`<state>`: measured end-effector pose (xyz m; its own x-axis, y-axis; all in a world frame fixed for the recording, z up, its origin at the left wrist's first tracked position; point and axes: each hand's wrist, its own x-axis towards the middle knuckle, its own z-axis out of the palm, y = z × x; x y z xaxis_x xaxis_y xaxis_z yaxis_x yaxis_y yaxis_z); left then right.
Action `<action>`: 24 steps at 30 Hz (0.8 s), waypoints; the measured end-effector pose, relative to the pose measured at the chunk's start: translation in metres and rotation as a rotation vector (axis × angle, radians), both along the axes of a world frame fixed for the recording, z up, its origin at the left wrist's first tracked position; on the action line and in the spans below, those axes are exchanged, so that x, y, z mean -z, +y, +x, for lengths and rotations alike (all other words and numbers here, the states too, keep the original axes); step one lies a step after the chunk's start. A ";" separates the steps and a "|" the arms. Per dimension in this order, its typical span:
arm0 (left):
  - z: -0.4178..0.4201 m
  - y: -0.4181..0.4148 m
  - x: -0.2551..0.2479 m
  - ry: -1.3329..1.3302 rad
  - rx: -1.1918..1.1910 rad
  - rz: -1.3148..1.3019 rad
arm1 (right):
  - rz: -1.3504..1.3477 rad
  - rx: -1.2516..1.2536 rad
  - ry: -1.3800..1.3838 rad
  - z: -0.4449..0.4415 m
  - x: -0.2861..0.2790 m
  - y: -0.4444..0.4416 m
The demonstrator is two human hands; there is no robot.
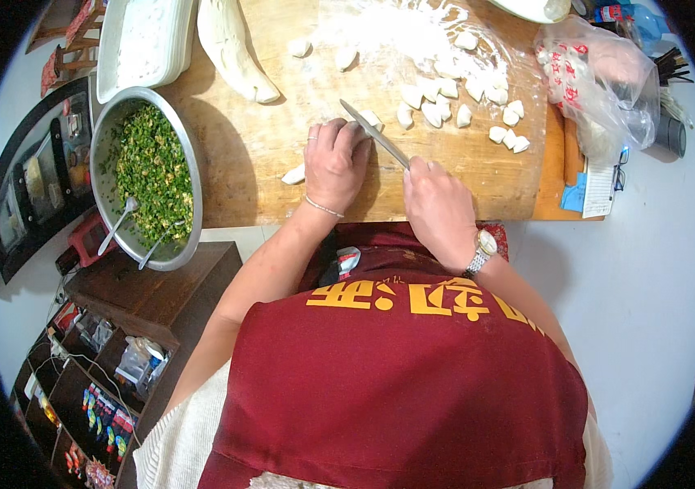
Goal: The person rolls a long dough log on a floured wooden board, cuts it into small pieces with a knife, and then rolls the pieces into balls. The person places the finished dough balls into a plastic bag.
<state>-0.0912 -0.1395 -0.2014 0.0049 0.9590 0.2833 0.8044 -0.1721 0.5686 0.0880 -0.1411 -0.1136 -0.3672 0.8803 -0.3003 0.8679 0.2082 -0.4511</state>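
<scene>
My left hand rests over a narrow rope of dough, whose left end sticks out past my wrist. A knife is gripped in my right hand, its blade slanting up and left against my left fingertips. Just beyond the blade lies a dough piece; whether it is cut free I cannot tell. Several small cut dough pieces are scattered to the right on the floured wooden board. A thick, long roll of dough lies farther back on the left.
At the left edge stands a metal bowl of chopped green filling with two spoons. Behind it are stacked white trays. A plastic bag, a rolling pin and papers lie right. A dark wooden cabinet stands below left.
</scene>
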 end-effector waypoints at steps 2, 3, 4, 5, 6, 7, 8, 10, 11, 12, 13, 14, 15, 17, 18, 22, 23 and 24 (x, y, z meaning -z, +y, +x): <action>-0.001 -0.001 -0.001 0.003 0.010 -0.016 | -0.002 0.011 0.002 -0.001 0.004 0.003; -0.004 -0.001 -0.002 -0.002 0.022 -0.015 | 0.009 0.025 0.016 0.001 0.009 0.003; -0.007 -0.002 -0.003 -0.007 0.033 -0.014 | 0.019 0.039 0.030 0.003 0.013 0.002; -0.010 -0.002 -0.005 -0.030 -0.013 -0.057 | 0.053 0.076 0.076 0.005 0.017 0.002; -0.013 0.000 -0.007 -0.052 -0.055 -0.098 | 0.088 0.118 0.123 0.006 0.021 0.001; -0.017 0.000 -0.008 -0.074 -0.098 -0.140 | 0.122 0.159 0.169 0.006 0.023 0.002; -0.022 0.002 -0.006 -0.117 -0.152 -0.170 | 0.116 0.145 0.170 0.006 0.021 0.002; -0.029 0.009 -0.010 -0.145 -0.198 -0.268 | 0.100 0.114 0.172 0.002 0.001 0.005; -0.032 0.011 -0.012 -0.159 -0.220 -0.317 | 0.117 0.087 0.168 0.000 -0.003 0.005; -0.034 0.012 -0.013 -0.187 -0.227 -0.346 | 0.135 0.059 0.165 -0.003 -0.008 0.005; -0.034 0.013 -0.013 -0.200 -0.228 -0.356 | 0.154 0.030 0.162 -0.006 -0.011 0.006; -0.035 0.013 -0.014 -0.214 -0.229 -0.367 | 0.109 0.029 0.169 -0.008 -0.015 0.008; -0.035 0.013 -0.014 -0.228 -0.228 -0.377 | 0.065 0.028 0.175 -0.011 -0.018 0.010; -0.036 0.012 -0.012 -0.221 -0.231 -0.378 | -0.008 0.024 0.148 -0.016 -0.018 0.011; -0.036 0.013 -0.012 -0.218 -0.231 -0.378 | -0.035 0.022 0.113 -0.019 -0.016 0.013; -0.034 0.012 -0.009 -0.182 -0.211 -0.320 | -0.063 -0.018 0.027 -0.025 -0.002 0.018; -0.034 0.012 -0.008 -0.174 -0.214 -0.307 | -0.075 -0.014 0.012 -0.027 0.001 0.021; -0.032 0.011 -0.007 -0.166 -0.218 -0.292 | -0.084 -0.011 -0.003 -0.029 0.003 0.024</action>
